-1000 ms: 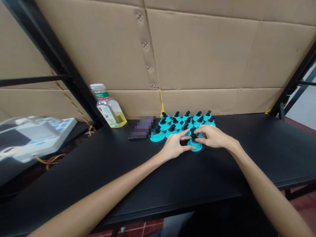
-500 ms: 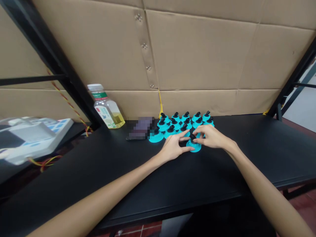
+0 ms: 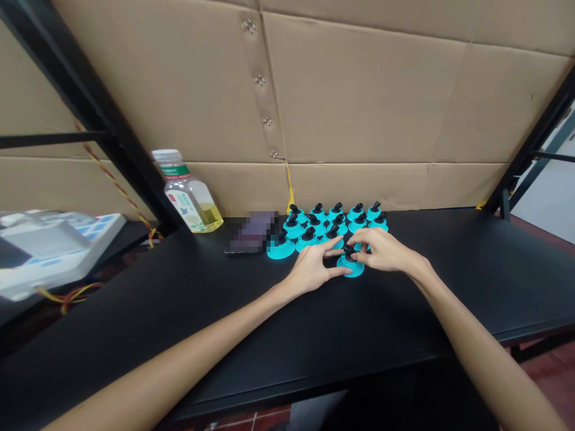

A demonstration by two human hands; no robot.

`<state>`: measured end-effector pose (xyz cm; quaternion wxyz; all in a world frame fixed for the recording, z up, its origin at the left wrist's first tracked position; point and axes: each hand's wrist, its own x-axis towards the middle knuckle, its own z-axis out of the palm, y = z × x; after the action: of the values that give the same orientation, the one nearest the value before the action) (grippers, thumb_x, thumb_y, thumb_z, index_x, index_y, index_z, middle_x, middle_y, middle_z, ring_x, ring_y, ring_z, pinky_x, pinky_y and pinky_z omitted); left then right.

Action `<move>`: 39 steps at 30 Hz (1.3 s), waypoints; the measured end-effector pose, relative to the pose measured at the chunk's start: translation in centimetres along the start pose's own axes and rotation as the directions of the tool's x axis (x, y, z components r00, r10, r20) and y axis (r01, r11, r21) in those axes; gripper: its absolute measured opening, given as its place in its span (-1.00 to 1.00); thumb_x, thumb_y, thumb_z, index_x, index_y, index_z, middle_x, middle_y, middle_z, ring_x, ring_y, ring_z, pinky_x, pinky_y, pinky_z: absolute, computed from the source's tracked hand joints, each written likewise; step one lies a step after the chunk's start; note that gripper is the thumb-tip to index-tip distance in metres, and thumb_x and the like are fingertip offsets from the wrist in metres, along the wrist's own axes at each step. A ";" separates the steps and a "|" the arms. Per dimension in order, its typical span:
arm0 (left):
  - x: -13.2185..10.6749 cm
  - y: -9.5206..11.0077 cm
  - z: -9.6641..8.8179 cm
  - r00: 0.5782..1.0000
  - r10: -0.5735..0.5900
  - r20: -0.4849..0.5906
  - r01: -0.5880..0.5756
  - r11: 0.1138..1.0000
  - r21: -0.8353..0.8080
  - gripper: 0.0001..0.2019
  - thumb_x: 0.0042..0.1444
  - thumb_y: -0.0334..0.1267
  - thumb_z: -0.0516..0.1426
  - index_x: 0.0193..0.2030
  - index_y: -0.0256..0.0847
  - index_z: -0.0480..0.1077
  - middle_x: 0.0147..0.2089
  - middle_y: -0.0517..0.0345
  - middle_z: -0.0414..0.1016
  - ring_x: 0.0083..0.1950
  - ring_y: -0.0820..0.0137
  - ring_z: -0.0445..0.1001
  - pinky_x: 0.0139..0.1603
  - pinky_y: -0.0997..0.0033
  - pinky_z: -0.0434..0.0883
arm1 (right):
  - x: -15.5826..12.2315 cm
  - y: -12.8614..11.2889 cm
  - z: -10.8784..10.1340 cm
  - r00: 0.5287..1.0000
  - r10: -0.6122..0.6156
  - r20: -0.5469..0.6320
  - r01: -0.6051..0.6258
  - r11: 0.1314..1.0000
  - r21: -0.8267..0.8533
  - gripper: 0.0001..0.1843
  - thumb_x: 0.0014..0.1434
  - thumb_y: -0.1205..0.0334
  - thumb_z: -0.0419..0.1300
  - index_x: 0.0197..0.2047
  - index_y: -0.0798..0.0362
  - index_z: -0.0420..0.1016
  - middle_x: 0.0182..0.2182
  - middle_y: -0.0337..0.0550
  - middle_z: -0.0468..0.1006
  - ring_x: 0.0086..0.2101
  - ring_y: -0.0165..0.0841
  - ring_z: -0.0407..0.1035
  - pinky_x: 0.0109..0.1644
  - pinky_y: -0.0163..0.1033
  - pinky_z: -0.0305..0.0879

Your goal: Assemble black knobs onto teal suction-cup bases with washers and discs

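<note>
Turquoise plastic sits between the two hands: a round-based piece topped by a black lever, at the near edge of a group of matching pieces. The right hand is narrow, its fingertips pinched onto the lever from the far side. The left hand is curved and half open, its thumb lying by the rim of the base and its index finger reaching in toward the lever; whether it grips, I cannot tell. Against the frame half a second ago, both hands are on the same piece, while the whole scene sits slightly further left in the view, most plainly the bottle. Just past the fingertips, the other turquoise pieces stand in close rows, each with its own black lever, and one at the row's end lies just beyond the left hand. Further left of that hand is a pixelated flat object, then a clear plastic bottle with a white cap and green-banded label, holding yellow liquid in its lowest part. All of these stand on a black table, against a cardboard wall. Well left of the left hand, past a black metal frame, is a white device.
</note>
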<state>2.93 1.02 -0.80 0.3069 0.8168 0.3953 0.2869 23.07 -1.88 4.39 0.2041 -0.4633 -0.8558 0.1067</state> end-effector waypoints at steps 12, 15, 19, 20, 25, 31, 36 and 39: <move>0.0 -0.1 0.0 0.999 0.032 0.017 -0.032 0.999 0.010 -0.11 -0.12 0.06 0.33 0.34 -0.16 0.16 0.09 0.04 0.52 0.21 0.08 0.40 0.19 0.17 0.34 | 0.2 -0.4 0.1 0.997 0.075 0.004 -0.075 0.997 0.030 -0.82 -0.03 0.33 0.21 -0.31 0.12 0.56 -0.54 -0.24 0.46 -0.52 -0.47 0.24 -0.43 -0.36 0.05; 0.0 0.1 0.0 0.999 0.025 0.033 -0.025 1.000 -0.001 -0.11 -0.13 0.06 0.33 0.34 -0.13 0.16 0.09 0.06 0.51 0.21 0.07 0.40 0.18 0.16 0.34 | 0.2 -0.8 -0.1 0.996 0.084 0.008 -0.085 0.996 0.019 -0.80 -0.07 0.34 0.22 -0.31 0.12 0.56 -0.56 -0.25 0.45 -0.52 -0.47 0.24 -0.42 -0.36 0.05; 0.0 0.3 -0.1 0.999 0.024 0.047 -0.024 1.000 -0.013 -0.13 -0.13 0.05 0.33 0.34 -0.10 0.16 0.10 0.08 0.50 0.21 0.07 0.40 0.19 0.14 0.33 | 0.2 -1.2 -0.2 0.994 0.103 0.018 -0.104 0.994 0.026 -0.77 -0.10 0.35 0.21 -0.29 0.12 0.56 -0.56 -0.25 0.46 -0.52 -0.46 0.24 -0.42 -0.35 0.05; 0.0 0.4 -0.1 0.999 0.024 0.046 -0.024 1.000 -0.014 -0.13 -0.13 0.05 0.33 0.34 -0.10 0.17 0.10 0.08 0.51 0.21 0.07 0.40 0.19 0.14 0.33 | 0.2 -1.2 -0.2 0.994 0.106 0.017 -0.107 0.994 0.027 -0.76 -0.10 0.35 0.21 -0.29 0.12 0.56 -0.56 -0.25 0.46 -0.52 -0.46 0.23 -0.42 -0.35 0.05; 0.0 0.3 -0.1 0.998 0.046 0.046 -0.045 0.999 -0.019 -0.14 -0.11 0.03 0.33 0.33 -0.11 0.17 0.10 0.08 0.51 0.21 0.07 0.40 0.20 0.16 0.33 | 0.1 -1.2 -0.1 0.996 0.092 0.009 -0.093 0.995 0.026 -0.73 -0.12 0.34 0.21 -0.27 0.13 0.57 -0.54 -0.25 0.46 -0.51 -0.46 0.23 -0.40 -0.34 0.07; 0.1 0.0 0.0 0.997 0.059 0.053 -0.059 0.998 -0.013 -0.12 -0.10 0.03 0.33 0.35 -0.12 0.14 0.10 0.08 0.50 0.21 0.10 0.40 0.23 0.14 0.30 | 0.1 -1.2 -0.1 0.997 0.068 0.032 -0.070 0.996 0.055 -0.73 -0.12 0.35 0.20 -0.28 0.11 0.57 -0.47 -0.23 0.50 -0.51 -0.48 0.21 -0.42 -0.36 0.06; 0.2 -0.1 0.0 0.997 0.067 0.049 -0.067 0.998 -0.009 -0.13 -0.10 0.05 0.33 0.35 -0.11 0.15 0.11 0.09 0.50 0.21 0.10 0.40 0.22 0.15 0.31 | 0.1 -1.1 -0.1 0.998 0.056 0.036 -0.058 0.996 0.067 -0.73 -0.12 0.38 0.20 -0.28 0.11 0.58 -0.44 -0.22 0.50 -0.50 -0.48 0.20 -0.44 -0.36 0.03; 0.1 -0.2 0.0 0.997 0.060 0.049 -0.060 0.998 -0.005 -0.12 -0.10 0.06 0.32 0.35 -0.12 0.14 0.11 0.09 0.50 0.22 0.09 0.39 0.23 0.12 0.30 | 0.1 -0.9 -0.1 0.999 0.038 0.025 -0.039 0.998 0.046 -0.73 -0.09 0.38 0.21 -0.25 0.12 0.59 -0.45 -0.22 0.49 -0.49 -0.48 0.21 -0.42 -0.35 0.04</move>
<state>2.96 1.21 -0.92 0.3091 0.8346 0.3627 0.2766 22.40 -2.31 4.81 0.2021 -0.4735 -0.8464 0.1362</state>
